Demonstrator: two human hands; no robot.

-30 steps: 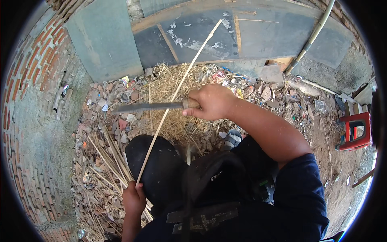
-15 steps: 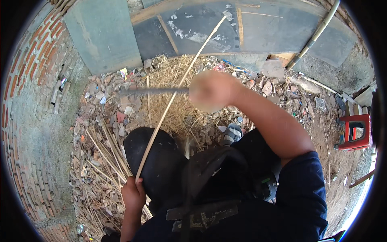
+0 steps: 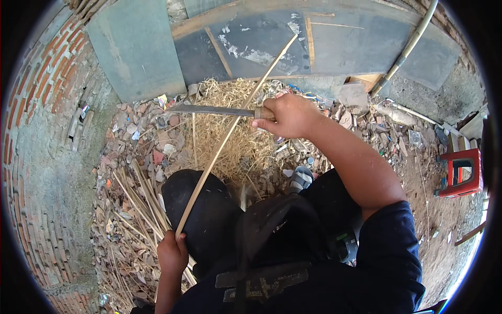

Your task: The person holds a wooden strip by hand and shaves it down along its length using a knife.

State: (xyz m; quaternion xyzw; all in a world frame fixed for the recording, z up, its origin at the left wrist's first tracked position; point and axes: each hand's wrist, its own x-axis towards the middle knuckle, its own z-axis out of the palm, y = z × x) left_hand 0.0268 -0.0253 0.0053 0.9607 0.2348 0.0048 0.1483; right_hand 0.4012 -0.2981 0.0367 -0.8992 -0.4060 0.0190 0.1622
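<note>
head view: left fingers [image 3: 168, 240] grip the pale strip [image 3: 222, 144] by one end.

The ground [image 3: 442, 230] carries rubble [image 3: 387, 135], pale shavings [image 3: 225, 157], thin strips [image 3: 148, 192] and a red stool [image 3: 476, 175]

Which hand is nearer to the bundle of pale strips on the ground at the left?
The left hand: it appears right beside the bundle. The right hand is farther off, ahead and to the right, holding a knife.
</note>
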